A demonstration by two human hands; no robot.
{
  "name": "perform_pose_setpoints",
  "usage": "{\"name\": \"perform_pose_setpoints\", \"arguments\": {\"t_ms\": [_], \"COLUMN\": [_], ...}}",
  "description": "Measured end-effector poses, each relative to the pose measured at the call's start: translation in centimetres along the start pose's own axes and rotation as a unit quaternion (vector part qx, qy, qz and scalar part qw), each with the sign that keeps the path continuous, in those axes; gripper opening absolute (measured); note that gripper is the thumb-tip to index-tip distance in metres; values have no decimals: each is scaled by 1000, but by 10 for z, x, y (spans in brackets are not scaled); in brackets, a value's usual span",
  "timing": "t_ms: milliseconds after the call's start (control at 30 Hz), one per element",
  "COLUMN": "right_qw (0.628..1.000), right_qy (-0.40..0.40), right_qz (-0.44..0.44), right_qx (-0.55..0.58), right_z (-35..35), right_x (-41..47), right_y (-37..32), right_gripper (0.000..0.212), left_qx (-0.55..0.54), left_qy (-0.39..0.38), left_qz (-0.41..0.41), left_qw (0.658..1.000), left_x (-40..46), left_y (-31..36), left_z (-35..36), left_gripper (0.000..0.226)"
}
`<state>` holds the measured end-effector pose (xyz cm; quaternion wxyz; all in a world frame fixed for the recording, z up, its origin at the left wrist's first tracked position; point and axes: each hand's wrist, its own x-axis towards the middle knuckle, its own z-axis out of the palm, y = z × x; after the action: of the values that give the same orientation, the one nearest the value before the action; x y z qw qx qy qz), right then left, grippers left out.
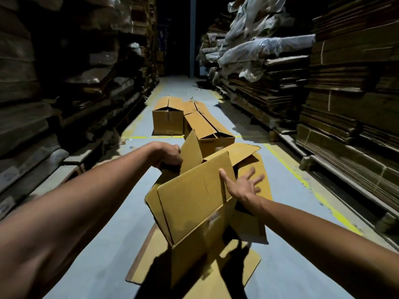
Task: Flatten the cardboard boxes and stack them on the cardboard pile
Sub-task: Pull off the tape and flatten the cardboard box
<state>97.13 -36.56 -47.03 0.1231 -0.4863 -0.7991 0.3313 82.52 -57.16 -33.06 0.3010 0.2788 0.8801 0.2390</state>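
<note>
We hold one box (194,203) half-collapsed: left hand (169,156) clamped on its flap, right hand (244,186) spread (two boxes (168,124) remain upright)

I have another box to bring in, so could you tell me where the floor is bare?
Bare grey floor lies left of the held brown cardboard box, up to the left pallets, and right of it up to the yellow line. Mid-aisle is crowded with standing boxes.
</note>
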Motion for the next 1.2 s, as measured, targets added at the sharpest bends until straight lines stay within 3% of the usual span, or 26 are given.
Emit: {"name": "perform_pose_setpoints", "arguments": {"t_ms": [67,133,233,333,367,467,567,633,767,967,1067,1200], "right_qw": [991,975,955,926,926,927,936,946,948,944,940,925], "right_qy": [-81,-166,-226,-261,-256,-252,-264,-258,-242,-187,-104,83], "right_qz": [89,75,11,-34,-44,-41,-17,-15,-9,-15,-34,-48], "right_qx": [65,129,193,272,276,274,231,198,204,272,322,369], "right_z": [5,11,10,-2,-1,14,20,24,29,15,8,-4], "right_x": [-7,-3,3,-19,-20,-7,-15,-18,-21,-21,-22,-32], "right_y": [2,-3,-19,-44,-48,-42,-42,-43,-41,-29,-34,-56], "right_gripper": [139,139,145,93,94,140,123,111,105,107,107,100], "left_qx": [-9,-9,-22,-48,-55,-72,-104,-91,48,-43,-92,-153], "left_qy": [-8,-27,-68,-104,-108,-130,-116,-99,-14,-12,-19,-41], "left_qz": [15,35,55,83,87,75,36,21,22,68,103,166], "left_qw": [1000,999,996,990,989,986,987,991,999,997,990,973], "left_x": [-5,-9,-13,-8,-6,-6,-1,4,13,15,15,10], "left_y": [6,10,14,15,15,17,17,24,39,34,40,48], "left_z": [3,6,16,26,27,28,32,41,54,54,52,36], "left_gripper": [53,53,45,37,37,31,51,65,23,33,33,30]}}
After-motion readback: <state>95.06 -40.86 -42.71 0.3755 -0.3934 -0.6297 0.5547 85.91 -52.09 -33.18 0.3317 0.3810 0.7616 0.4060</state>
